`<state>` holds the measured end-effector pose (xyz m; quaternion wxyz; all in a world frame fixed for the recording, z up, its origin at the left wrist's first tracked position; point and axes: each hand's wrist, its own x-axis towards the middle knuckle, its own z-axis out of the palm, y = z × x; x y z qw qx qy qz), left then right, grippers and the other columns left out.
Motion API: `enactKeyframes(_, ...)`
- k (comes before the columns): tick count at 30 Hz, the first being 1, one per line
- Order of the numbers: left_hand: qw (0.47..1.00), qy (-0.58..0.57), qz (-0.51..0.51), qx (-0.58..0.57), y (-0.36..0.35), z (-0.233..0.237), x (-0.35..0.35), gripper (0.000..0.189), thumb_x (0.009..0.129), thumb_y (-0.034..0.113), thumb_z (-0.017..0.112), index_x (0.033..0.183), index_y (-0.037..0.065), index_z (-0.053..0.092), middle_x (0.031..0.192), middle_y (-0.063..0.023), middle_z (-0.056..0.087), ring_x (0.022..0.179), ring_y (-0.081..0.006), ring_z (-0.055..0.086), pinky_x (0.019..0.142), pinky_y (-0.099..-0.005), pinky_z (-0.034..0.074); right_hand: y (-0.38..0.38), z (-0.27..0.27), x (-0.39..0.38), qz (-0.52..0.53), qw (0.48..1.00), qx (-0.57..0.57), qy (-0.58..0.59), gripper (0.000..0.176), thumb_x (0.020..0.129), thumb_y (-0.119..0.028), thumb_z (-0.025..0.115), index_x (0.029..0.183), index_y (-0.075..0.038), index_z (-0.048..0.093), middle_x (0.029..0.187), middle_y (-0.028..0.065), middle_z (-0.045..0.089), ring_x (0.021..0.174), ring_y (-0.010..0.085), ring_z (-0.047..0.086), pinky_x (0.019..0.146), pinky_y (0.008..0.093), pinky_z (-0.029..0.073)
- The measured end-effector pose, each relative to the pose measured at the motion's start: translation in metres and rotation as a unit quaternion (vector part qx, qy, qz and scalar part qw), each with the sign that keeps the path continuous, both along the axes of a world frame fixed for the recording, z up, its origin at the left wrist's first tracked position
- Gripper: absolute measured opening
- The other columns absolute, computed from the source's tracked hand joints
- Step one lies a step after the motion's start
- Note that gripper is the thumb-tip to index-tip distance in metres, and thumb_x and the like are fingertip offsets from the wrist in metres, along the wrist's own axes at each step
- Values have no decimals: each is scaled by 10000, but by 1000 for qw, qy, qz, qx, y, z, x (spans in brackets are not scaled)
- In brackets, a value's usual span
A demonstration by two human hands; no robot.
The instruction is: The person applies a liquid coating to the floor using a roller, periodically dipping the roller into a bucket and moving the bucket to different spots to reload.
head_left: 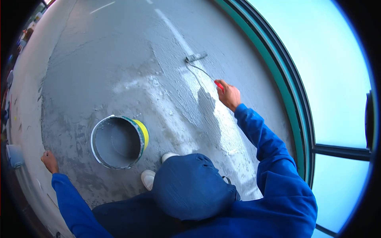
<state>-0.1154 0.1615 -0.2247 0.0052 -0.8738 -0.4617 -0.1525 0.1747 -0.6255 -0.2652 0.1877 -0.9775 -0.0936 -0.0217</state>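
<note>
My right hand (230, 95) is closed around the red handle (219, 86) of a paint roller. The grey-coated roller head (196, 56) lies against the floor (166, 95), where wet grey coating is spread and bare patches show lighter. A thin bent wire joins handle and head. Out to the left, my left hand (49, 162) is curled closed with nothing visible in it. Between the two hands stands a yellow bucket (143, 135) with grey coating inside and on its rim.
White shoes (148, 179) stand on the floor just right of the bucket. Along the right runs a green and black frame (285, 79) with bright glass panes (325, 67). A whitish container (15, 155) and other blurred items sit at the far left edge.
</note>
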Motion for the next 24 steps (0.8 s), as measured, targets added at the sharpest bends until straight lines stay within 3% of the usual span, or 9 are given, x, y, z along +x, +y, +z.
enactKeyframes(5, 998, 33, 50, -19, 14, -10, -28, 349, 904, 274, 485, 1131, 29, 588, 1118, -190, 503, 1019, -353, 526, 895, -397, 423, 82, -14, 122, 15, 999, -34, -26, 273, 817, -233, 547, 1081, -192, 605, 802, 192, 658, 768, 388, 637, 681, 476, 503)
enactKeyframes(9, 995, 56, 76, -16, 11, -12, -38, 339, 920, 261, 483, 1130, 14, 583, 1123, -178, 499, 1025, -349, 537, 892, -392, 433, 137, 25, 212, 28, 998, -23, -56, 250, 756, -203, 560, 974, -193, 681, 852, 197, 662, 824, 391, 633, 735, 446, 516)
enactKeyframes(14, 994, 75, 71, -24, 11, -20, -53, 350, 934, 260, 468, 1136, -6, 574, 1114, -177, 495, 1032, -342, 536, 901, -394, 428, 186, 43, 280, 26, 996, -80, -26, 313, 761, -191, 554, 1058, -197, 654, 986, 154, 664, 942, 349, 621, 797, 415, 500)
enactKeyframes(19, 996, 74, 53, -4, 12, -28, -66, 350, 941, 255, 464, 1137, -16, 568, 1092, -179, 494, 1028, -340, 532, 903, -395, 424, 190, 23, 290, 40, 993, -104, -38, 308, 756, -174, 529, 1041, -181, 646, 964, 152, 667, 926, 343, 630, 782, 427, 505)
enactKeyframes(24, 996, 74, 39, -7, 29, -36, -70, 349, 927, 253, 480, 1140, -9, 568, 1086, -175, 493, 1026, -339, 528, 896, -395, 423, 149, 17, 208, 49, 995, -86, -29, 273, 784, -195, 542, 1038, -170, 638, 908, 187, 665, 851, 375, 640, 735, 454, 513)
